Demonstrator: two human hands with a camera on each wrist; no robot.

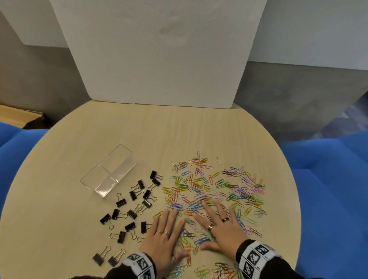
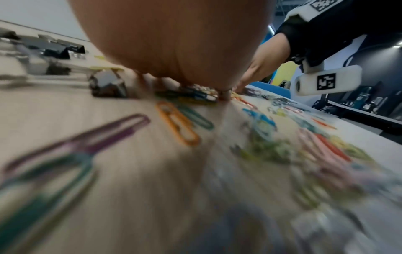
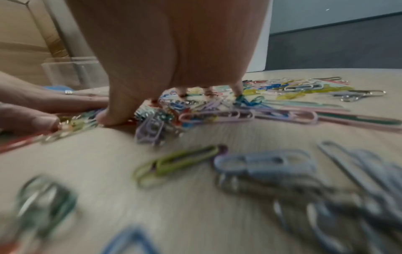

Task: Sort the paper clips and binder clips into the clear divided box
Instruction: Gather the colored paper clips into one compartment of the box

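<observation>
Hands flat: left hand [image 1: 163, 236] and right hand [image 1: 221, 226] pressing paper clips [image 1: 219, 188], grip open. Risk: sweeping clips into binder clips [image 1: 132, 208], missing clear divided box [image 1: 108, 171].

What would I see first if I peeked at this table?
A big rainbow scatter of paper clips on the right of the round table, with the left hand and right hand spread flat on it. To the left lie black binder clips, and beyond them an empty clear divided box.

binder clips [image 1: 132, 208] black | paper clips [image 1: 217, 188] multicoloured | box [image 1: 108, 170] clear | table [image 1: 137, 127] pale woodgrain
</observation>
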